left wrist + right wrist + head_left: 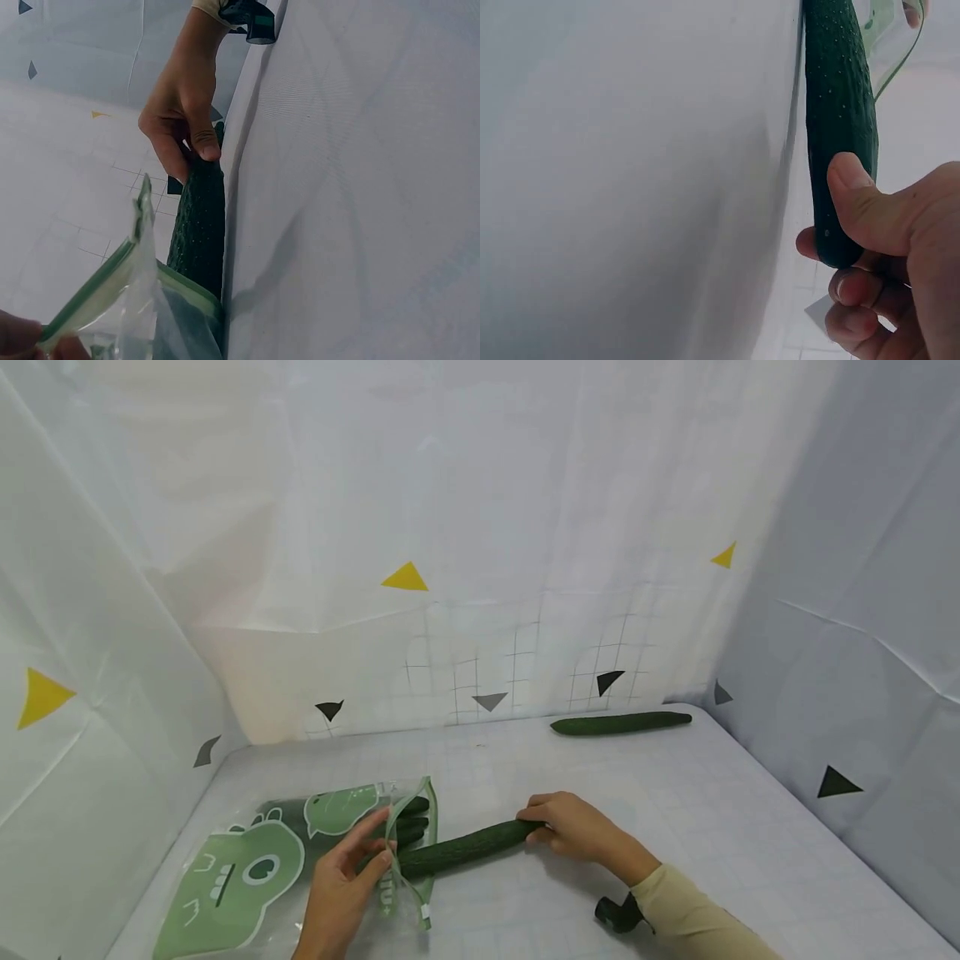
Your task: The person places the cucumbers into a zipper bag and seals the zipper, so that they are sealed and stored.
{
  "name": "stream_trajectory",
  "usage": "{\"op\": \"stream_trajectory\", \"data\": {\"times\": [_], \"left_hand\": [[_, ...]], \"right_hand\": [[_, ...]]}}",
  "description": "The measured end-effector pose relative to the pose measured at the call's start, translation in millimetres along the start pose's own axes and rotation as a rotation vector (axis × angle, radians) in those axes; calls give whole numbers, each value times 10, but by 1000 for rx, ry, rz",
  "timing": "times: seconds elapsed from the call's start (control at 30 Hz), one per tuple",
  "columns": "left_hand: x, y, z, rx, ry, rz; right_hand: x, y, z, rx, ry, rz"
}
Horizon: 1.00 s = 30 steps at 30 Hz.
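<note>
Currently the right hand (573, 828) is gripping the cucumber (467, 850) by its outer end, the long axis running leftward from that grip into the open green-printed bag (285, 868). The left hand (341, 885), sitting nearer the inserted end, is pinching the bag's rim (187, 289).

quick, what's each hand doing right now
Left hand: closed, pinching the plastic bag at its mouth.
Right hand: closed, holding a cucumber near one end.

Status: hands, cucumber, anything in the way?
Left hand pinching bag at rim. Right hand gripping cucumber. Cucumber partly inside bag. Other cucumbers at opening; no other obstruction visible.
</note>
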<state>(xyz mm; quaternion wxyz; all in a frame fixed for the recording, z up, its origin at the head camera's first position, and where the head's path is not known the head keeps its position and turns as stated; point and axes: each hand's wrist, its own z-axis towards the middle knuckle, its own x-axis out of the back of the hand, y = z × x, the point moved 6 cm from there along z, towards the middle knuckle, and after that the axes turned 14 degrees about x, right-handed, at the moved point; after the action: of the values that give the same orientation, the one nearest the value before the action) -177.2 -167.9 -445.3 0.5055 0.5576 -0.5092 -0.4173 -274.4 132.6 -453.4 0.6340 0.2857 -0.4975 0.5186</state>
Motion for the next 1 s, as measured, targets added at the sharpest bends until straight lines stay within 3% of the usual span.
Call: {"op": "stream_trajectory", "data": {"times": [0.63,1.0], "left_hand": [[-1,-23,-19,1,-28,-6],[-13,-9,-22,-18,-36,-10]], "right_hand": [[-117,-189,269,13,37,57],[-199,-387,521,67,97,49]]}}
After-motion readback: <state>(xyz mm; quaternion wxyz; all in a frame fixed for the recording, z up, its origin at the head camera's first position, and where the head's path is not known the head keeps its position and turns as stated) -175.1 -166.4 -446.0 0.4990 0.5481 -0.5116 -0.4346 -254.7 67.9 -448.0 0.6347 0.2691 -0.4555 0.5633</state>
